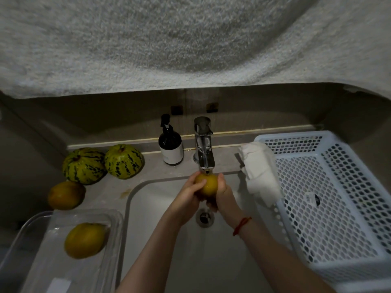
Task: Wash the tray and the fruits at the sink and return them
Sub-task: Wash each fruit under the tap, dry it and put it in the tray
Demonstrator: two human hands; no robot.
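Both hands gripped the yellow fruit (pixel 208 185) directly beneath the faucet (pixel 204 149): left hand (pixel 188 196) fingers curled over its near side, right hand (pixel 222 192) fingers wrapped behind. Risk: the wet skin might slip between the fingers, dropping the fruit into the sink (pixel 152 208) below.

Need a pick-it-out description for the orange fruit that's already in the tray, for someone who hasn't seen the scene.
Start at the white sink and look left to the clear plastic tray on the counter's near corner. The orange fruit lies alone inside it. A second plain orange one sits on the bare counter behind, a third is held under the tap, and the two striped green fruits stand farther back.
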